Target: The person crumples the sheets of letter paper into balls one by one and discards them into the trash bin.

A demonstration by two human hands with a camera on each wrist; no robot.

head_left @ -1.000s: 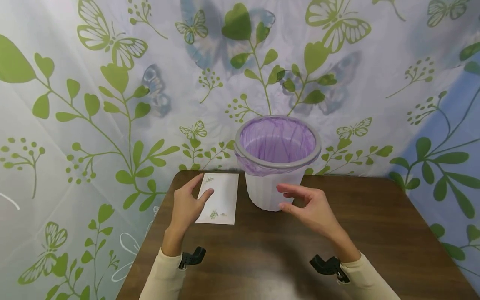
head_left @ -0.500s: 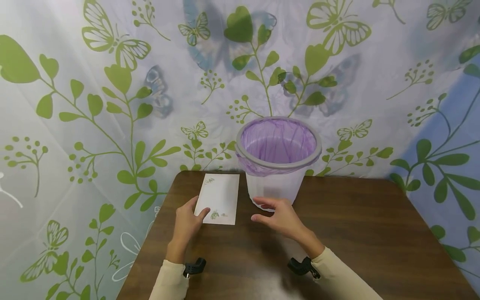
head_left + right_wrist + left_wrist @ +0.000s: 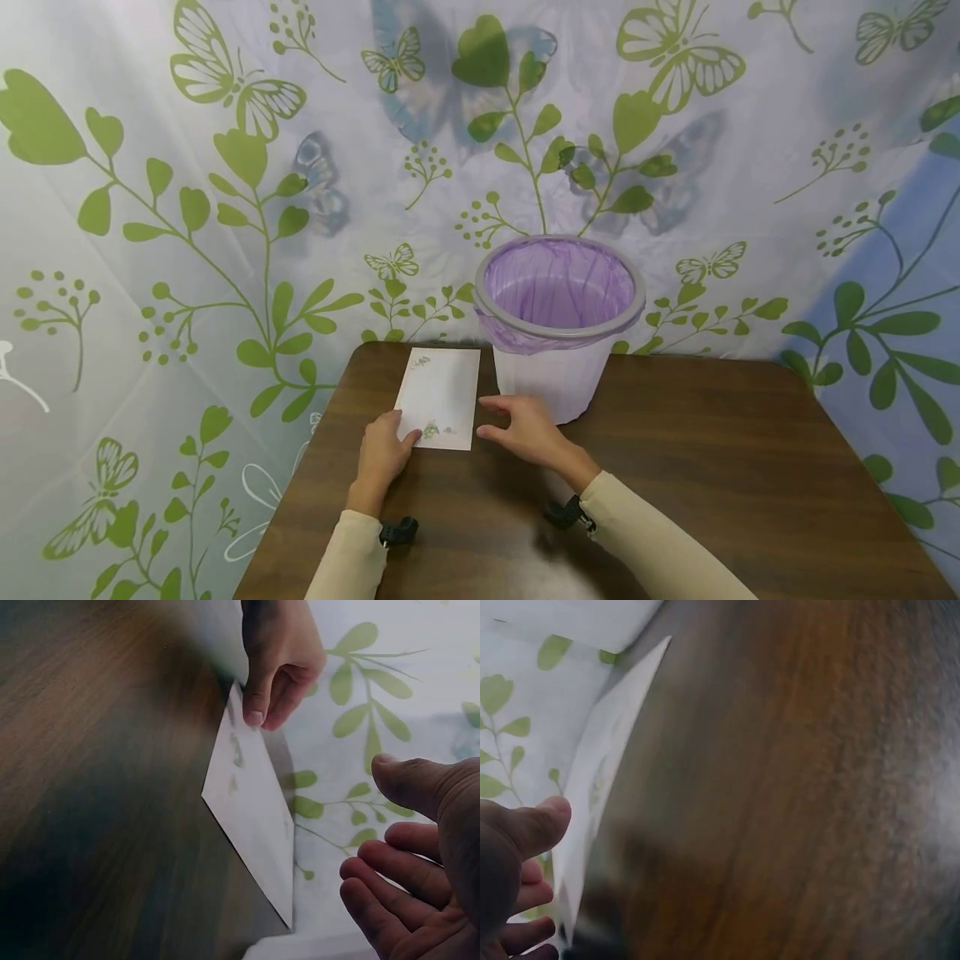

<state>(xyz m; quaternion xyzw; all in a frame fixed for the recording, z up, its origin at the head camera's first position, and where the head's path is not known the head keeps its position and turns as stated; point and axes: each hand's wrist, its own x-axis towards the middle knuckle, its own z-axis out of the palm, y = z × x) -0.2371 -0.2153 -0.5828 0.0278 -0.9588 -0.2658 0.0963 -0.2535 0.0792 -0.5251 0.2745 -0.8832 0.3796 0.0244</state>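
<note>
A white sheet of paper [image 3: 438, 396] with small green leaf prints at two corners lies flat on the wooden table, left of the bin. At its lower left corner is my left hand [image 3: 384, 454], thumb and fingertips right at the edge, with a gap between them. In the left wrist view that thumb [image 3: 544, 825] overlaps the sheet [image 3: 604, 765]. My right hand [image 3: 525, 429] hovers by the sheet's right edge, thumb and fingers spread apart and holding nothing. The right wrist view shows its fingers [image 3: 405, 885] loosely bent, apart from the paper [image 3: 251, 795].
A whitish waste bin [image 3: 551, 379] with a grey rim and purple liner stands at the table's back, just behind my right hand. Brown tabletop [image 3: 720, 467] extends to the right. A curtain [image 3: 420, 208] printed with leaves and butterflies hangs behind the table.
My right hand has moved left and down, from in front of the bin to the paper's right edge. My left hand has lowered to the paper's lower left corner.
</note>
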